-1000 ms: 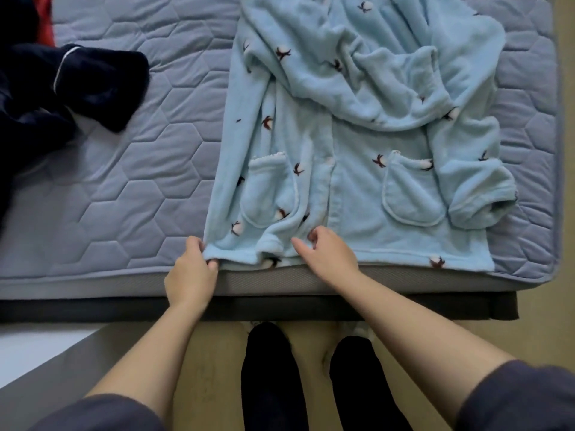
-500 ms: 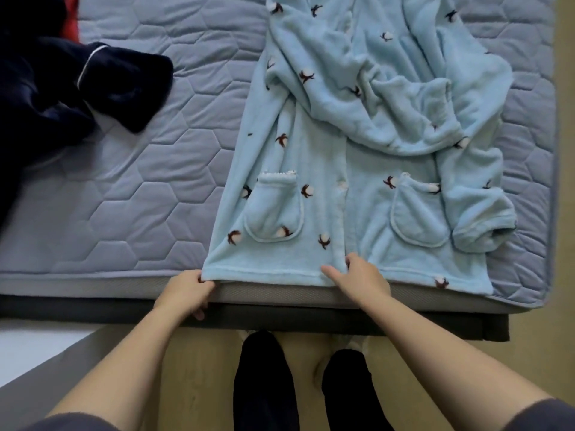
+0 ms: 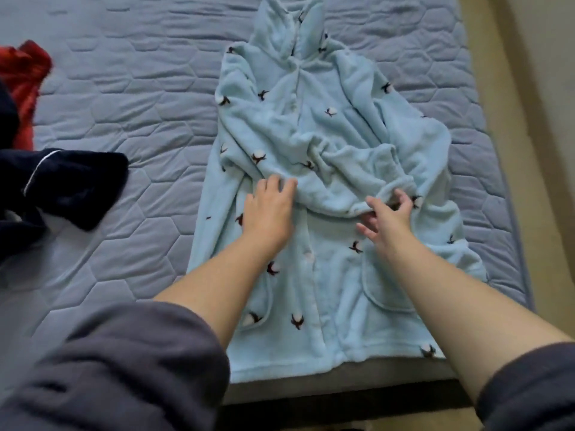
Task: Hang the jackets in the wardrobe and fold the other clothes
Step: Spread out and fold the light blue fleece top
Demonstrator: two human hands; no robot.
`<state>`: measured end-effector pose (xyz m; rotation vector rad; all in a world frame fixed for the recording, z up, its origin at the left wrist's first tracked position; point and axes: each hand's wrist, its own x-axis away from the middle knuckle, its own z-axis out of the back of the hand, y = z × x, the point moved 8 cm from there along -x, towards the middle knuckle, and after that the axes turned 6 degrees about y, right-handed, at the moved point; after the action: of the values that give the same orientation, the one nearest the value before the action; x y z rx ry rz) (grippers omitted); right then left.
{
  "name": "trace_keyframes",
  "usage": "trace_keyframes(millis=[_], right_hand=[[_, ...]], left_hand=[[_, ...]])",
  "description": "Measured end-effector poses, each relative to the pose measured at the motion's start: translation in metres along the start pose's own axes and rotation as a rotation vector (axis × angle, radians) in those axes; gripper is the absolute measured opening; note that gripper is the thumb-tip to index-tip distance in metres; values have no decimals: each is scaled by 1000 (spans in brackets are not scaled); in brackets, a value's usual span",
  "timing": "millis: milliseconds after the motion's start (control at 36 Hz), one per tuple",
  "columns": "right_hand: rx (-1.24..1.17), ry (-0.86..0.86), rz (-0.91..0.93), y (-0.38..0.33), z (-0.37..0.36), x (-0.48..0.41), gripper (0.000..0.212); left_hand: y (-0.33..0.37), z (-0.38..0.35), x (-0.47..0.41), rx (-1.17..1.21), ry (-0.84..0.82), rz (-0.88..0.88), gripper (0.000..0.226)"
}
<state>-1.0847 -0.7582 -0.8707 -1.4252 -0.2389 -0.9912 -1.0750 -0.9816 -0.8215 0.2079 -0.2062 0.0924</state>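
A light blue fleece robe (image 3: 314, 126) with small dark and white flower prints lies front up on the grey quilted mattress (image 3: 140, 98), hem at the near edge. One sleeve lies folded across its middle. My left hand (image 3: 269, 213) rests flat on the robe just below that sleeve, fingers straight. At the sleeve's cuff, my right hand (image 3: 385, 217) has thumb and forefinger curled at the cuff edge, the other fingers spread loose.
A dark navy garment (image 3: 62, 185) with white piping lies bunched at the left of the mattress. A red garment (image 3: 23, 76) lies behind it. The mattress's right edge (image 3: 485, 119) borders a beige floor.
Both hands left the robe's hem and moved up to its middle. My head moved forward over the bed, so the whole robe up to its collar is in view.
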Motion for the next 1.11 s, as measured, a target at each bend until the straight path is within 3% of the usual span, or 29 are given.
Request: trace_keyframes(millis=[56, 139, 250, 306, 389, 472, 556, 611, 694, 778, 944, 1111], right_hand=[[152, -56, 72, 1, -5, -10, 32], [244, -101, 114, 10, -11, -21, 13], [221, -22, 170, 3, -13, -15, 25], [223, -77, 183, -10, -29, 4, 29], [280, -174, 290, -52, -72, 42, 34], [373, -382, 528, -105, -147, 100, 40], [558, -652, 825, -135, -233, 175, 56], [662, -791, 904, -132, -272, 215, 65], [782, -861, 849, -95, -291, 233, 63], [964, -812, 749, -30, -268, 213, 61], [1250, -717, 624, 62, -179, 158, 59], [1309, -654, 623, 91, -139, 148, 57]], left_hand=[[14, -14, -16, -80, -13, -27, 65], [16, -37, -27, -131, -87, -28, 49], [4, -30, -30, -51, -65, -46, 26], [-14, -6, -29, 87, 5, 30, 23], [-70, 47, -35, 361, 152, 231, 19], [-142, 120, -43, 656, 369, 462, 15], [-240, 178, -42, 780, 604, 792, 27], [-301, 189, -32, 913, 670, 1013, 38], [-346, 176, -1, 822, 614, 1180, 52], [-348, 124, 38, 782, 486, 1204, 53], [-291, -7, 96, 831, 144, 1174, 39], [-233, -44, 110, 764, -11, 1033, 22]])
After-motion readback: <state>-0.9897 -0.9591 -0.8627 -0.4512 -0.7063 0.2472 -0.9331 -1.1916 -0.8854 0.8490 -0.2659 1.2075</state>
